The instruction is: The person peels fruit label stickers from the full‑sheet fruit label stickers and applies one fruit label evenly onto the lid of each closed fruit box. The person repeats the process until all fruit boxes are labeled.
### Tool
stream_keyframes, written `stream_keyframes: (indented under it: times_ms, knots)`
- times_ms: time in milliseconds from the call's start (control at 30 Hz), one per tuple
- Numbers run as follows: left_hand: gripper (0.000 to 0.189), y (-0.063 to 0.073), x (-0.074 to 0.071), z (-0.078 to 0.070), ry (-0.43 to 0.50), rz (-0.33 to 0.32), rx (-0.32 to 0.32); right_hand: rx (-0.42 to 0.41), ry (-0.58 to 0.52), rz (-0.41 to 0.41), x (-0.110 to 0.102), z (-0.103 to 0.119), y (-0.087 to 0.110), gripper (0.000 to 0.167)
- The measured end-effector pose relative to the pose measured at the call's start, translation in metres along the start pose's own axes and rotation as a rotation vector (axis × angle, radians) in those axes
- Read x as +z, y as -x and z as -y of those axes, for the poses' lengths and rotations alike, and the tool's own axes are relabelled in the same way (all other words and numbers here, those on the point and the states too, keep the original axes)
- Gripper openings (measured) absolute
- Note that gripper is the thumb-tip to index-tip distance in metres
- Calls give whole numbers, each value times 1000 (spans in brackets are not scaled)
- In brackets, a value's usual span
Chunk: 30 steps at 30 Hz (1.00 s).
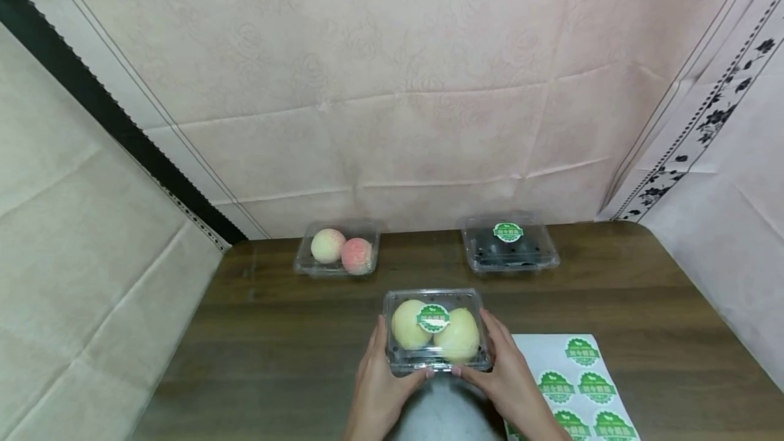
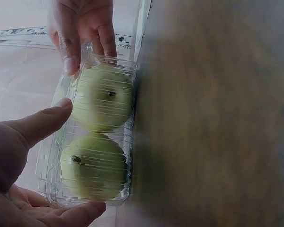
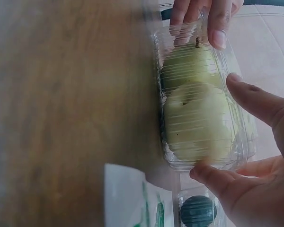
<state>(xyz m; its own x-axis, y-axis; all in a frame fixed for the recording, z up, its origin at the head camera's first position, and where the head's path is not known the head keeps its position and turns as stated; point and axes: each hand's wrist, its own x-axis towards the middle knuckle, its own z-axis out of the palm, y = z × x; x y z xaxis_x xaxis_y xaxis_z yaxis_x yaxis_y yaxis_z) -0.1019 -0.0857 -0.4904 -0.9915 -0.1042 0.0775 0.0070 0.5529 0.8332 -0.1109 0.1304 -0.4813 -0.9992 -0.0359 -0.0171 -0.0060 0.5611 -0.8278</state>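
A clear plastic clamshell box (image 1: pixel 401 363) is gripped at its two sides by both hands. Two round, pale yellow-green fruits (image 1: pixel 458 336) with short dark stems sit side by side inside the shut box. A green and white round label (image 1: pixel 433 318) is on the lid. My left hand (image 1: pixel 381 386) holds the left end, thumb along the near edge and fingers at the side. At the opposite end, my right hand (image 1: pixel 507 381) mirrors that hold. In the left wrist view the ridged side wall of the box shows close to the wooden table (image 2: pixel 213 113).
Back left on the table stands a clear box (image 1: pixel 304 265) with two pinkish peaches (image 1: pixel 357 255). A labelled clear box (image 1: pixel 545 257) with dark contents is at the back right. Beside my right hand lies a white sheet of green stickers (image 1: pixel 527 346). Cloth walls (image 1: pixel 392 141) surround the table.
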Motion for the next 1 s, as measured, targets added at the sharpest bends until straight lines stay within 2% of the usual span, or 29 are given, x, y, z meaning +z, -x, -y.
stream_keyframes:
  times_ms: [100,233,533,733,1000]
  knots:
    - [122,-4,-2,1,-8,-3,-7,-49,29,-8,2,0,-5,109]
    - [122,-11,-5,2,-44,-5,-7,-87,48,40,2,0,-13,110]
    - [122,-29,-6,8,-111,-7,39,-95,61,81,3,-2,-27,107]
    - [121,-40,-6,14,-76,-1,34,-98,67,96,4,-2,-34,105]
    - [120,-57,-5,15,13,11,3,-93,57,46,6,0,-51,100]
